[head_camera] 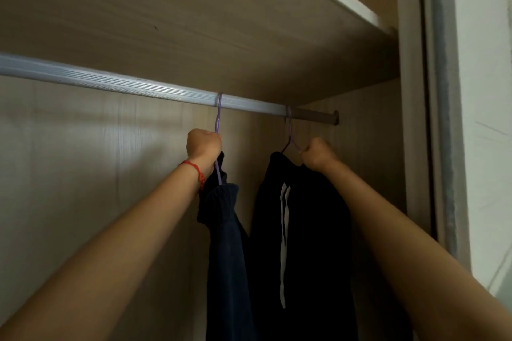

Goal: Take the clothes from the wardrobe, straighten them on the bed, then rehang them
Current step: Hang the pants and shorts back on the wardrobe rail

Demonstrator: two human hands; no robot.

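Observation:
Two purple hangers hook over the silver wardrobe rail. My left hand grips the left purple hanger just under its hook; a dark navy garment hangs from it. My right hand grips the shoulder of the right purple hanger, which carries a black garment with white stripes. Both hooks sit on the rail. The lower parts of both garments run out of view.
A wooden shelf lies close above the rail. The wardrobe's back panel and right side wall enclose the space. A sliding door frame stands at the right. The rail left of the hangers is bare.

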